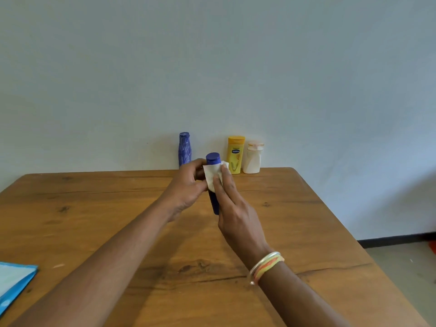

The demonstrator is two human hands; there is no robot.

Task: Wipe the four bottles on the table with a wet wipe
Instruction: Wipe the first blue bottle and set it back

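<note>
My left hand (186, 190) grips a dark blue bottle (214, 201) with a blue cap, held upright above the wooden table (94, 220). My right hand (233, 208) presses a white wet wipe (213, 173) against the bottle's upper body, just under the cap. Three other bottles stand in a row at the table's far edge by the wall: a patterned blue bottle (184, 148) on the left, a yellow bottle (236, 154), and a white bottle (253, 159) on the right.
A blue wet-wipe pack (14, 284) lies at the table's near left edge. A pale wall rises right behind the bottles. To the right, the table edge drops to a grey floor (405, 267).
</note>
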